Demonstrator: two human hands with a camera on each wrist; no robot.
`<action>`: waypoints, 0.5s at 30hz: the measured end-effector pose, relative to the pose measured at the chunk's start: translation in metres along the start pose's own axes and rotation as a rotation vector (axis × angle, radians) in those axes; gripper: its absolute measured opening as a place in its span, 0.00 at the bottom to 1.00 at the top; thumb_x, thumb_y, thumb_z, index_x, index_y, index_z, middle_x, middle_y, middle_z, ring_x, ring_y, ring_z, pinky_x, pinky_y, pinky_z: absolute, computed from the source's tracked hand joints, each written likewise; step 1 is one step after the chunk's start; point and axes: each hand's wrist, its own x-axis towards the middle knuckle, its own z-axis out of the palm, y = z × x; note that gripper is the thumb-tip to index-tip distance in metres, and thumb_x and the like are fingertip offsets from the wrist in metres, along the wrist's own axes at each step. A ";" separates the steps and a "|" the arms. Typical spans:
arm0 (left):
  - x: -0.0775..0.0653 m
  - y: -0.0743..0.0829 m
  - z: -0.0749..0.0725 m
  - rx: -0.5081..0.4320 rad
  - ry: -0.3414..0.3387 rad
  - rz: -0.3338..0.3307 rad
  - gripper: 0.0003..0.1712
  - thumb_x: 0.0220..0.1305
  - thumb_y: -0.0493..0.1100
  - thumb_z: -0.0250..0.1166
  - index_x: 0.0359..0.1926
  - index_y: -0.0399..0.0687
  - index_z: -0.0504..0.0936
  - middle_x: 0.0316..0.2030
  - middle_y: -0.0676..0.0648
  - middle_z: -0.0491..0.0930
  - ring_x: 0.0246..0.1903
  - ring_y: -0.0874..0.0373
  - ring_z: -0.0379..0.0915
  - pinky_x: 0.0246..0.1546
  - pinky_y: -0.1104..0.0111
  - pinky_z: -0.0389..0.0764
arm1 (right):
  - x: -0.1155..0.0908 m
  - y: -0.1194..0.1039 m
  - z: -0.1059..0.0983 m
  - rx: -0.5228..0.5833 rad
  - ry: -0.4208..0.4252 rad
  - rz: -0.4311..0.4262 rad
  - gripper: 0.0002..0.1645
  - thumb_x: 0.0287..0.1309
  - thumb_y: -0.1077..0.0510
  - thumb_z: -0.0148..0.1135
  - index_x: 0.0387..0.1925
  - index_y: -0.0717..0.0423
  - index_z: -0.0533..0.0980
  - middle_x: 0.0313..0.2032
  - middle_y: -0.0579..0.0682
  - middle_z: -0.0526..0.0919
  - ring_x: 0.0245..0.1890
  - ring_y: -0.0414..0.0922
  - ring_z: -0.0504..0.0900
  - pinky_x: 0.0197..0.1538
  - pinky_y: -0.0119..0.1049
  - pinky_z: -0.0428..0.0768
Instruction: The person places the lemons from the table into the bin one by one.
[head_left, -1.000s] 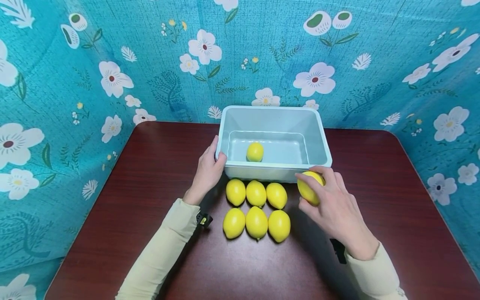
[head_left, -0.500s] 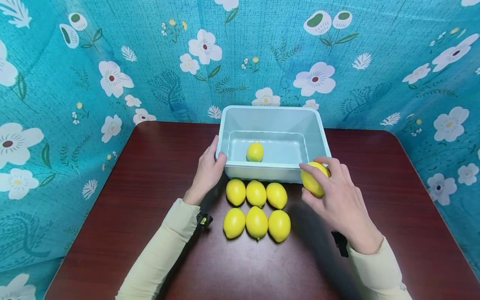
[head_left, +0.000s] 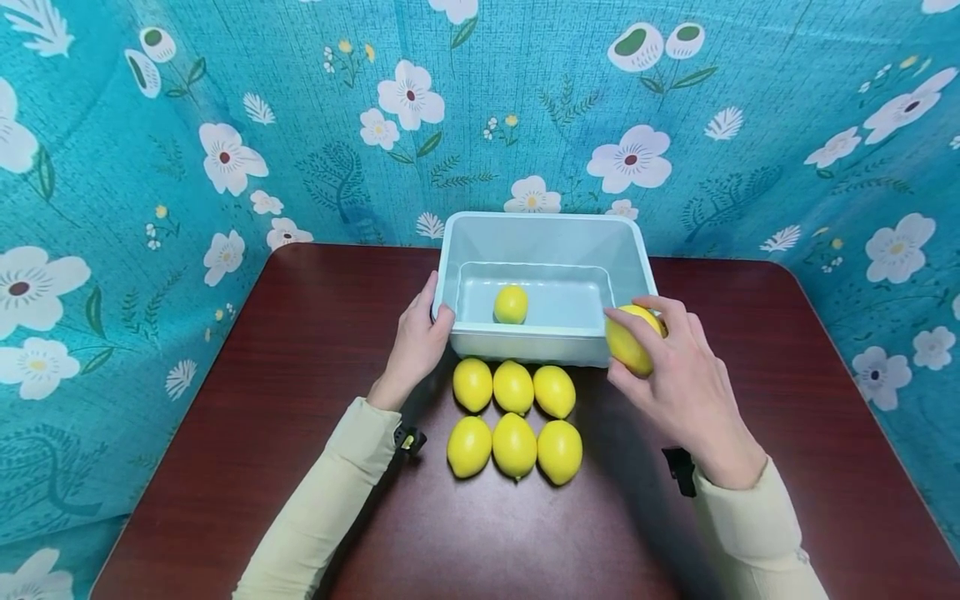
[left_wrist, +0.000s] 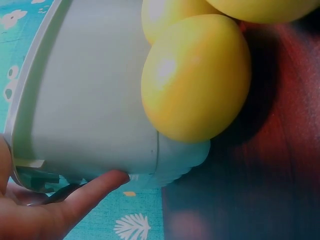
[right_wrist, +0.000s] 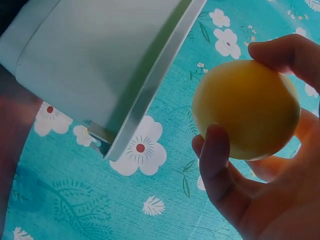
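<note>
My right hand [head_left: 682, 383] grips a yellow lemon [head_left: 632, 340] near the front right corner of a pale blue plastic bin [head_left: 525, 344]. In the right wrist view, thumb and fingers curl round that lemon [right_wrist: 245, 110], which is held apart from the bin's rim [right_wrist: 150, 95]. At the bin's left end, my left hand [head_left: 418, 337] holds the rim, its thumb over the edge. One lemon [head_left: 511, 305] lies inside, left of centre on the bin's floor. Two rows of lemons [head_left: 514, 446] lie in front of the bin; the left wrist view shows one lemon [left_wrist: 197, 80] close against its wall.
Everything stands on a dark red-brown wooden table [head_left: 480, 542]. Behind and at both sides hangs a turquoise floral cloth [head_left: 480, 100], close to the bin's back. A dark strap [head_left: 408, 439] sits at my left wrist.
My right hand has lifted the gripped lemon up and slightly right, from in front of the bin to its front right rim. The left hand, bin and other lemons stay put.
</note>
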 end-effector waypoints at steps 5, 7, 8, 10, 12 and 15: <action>0.000 0.001 -0.001 -0.011 -0.007 -0.006 0.36 0.69 0.46 0.46 0.76 0.53 0.49 0.73 0.45 0.58 0.67 0.52 0.61 0.67 0.54 0.65 | 0.006 0.003 0.001 0.006 0.006 0.016 0.31 0.45 0.59 0.67 0.56 0.49 0.76 0.58 0.59 0.70 0.47 0.59 0.70 0.22 0.54 0.78; 0.000 0.001 -0.001 -0.012 -0.007 -0.006 0.36 0.69 0.46 0.46 0.76 0.53 0.49 0.73 0.45 0.58 0.67 0.52 0.61 0.67 0.54 0.65 | 0.008 0.004 0.003 0.015 0.010 0.024 0.31 0.46 0.59 0.67 0.56 0.50 0.76 0.58 0.59 0.70 0.47 0.58 0.70 0.23 0.54 0.78; 0.000 0.002 -0.001 -0.012 -0.008 -0.006 0.36 0.69 0.47 0.46 0.76 0.53 0.49 0.73 0.45 0.58 0.68 0.52 0.61 0.67 0.54 0.65 | 0.009 0.005 0.004 0.020 0.012 0.030 0.30 0.46 0.59 0.67 0.56 0.50 0.77 0.58 0.59 0.70 0.47 0.57 0.71 0.23 0.54 0.78; 0.001 0.002 -0.001 -0.009 -0.007 -0.010 0.36 0.69 0.48 0.46 0.76 0.53 0.49 0.73 0.46 0.58 0.68 0.52 0.61 0.67 0.55 0.65 | 0.012 0.006 0.006 0.028 0.015 0.039 0.30 0.47 0.59 0.67 0.56 0.50 0.77 0.58 0.59 0.70 0.46 0.57 0.71 0.24 0.53 0.78; 0.001 0.002 -0.001 -0.007 -0.009 -0.014 0.36 0.69 0.48 0.45 0.76 0.53 0.49 0.73 0.45 0.58 0.68 0.52 0.61 0.66 0.54 0.65 | 0.014 0.007 0.008 0.034 0.016 0.049 0.30 0.47 0.58 0.67 0.56 0.51 0.77 0.57 0.59 0.70 0.46 0.56 0.72 0.24 0.53 0.78; 0.001 0.002 0.000 -0.008 -0.011 -0.014 0.36 0.69 0.47 0.45 0.76 0.53 0.49 0.73 0.45 0.58 0.67 0.51 0.62 0.66 0.54 0.66 | 0.018 0.009 0.009 0.039 0.022 0.059 0.30 0.48 0.58 0.67 0.57 0.51 0.76 0.58 0.59 0.70 0.46 0.56 0.72 0.26 0.54 0.79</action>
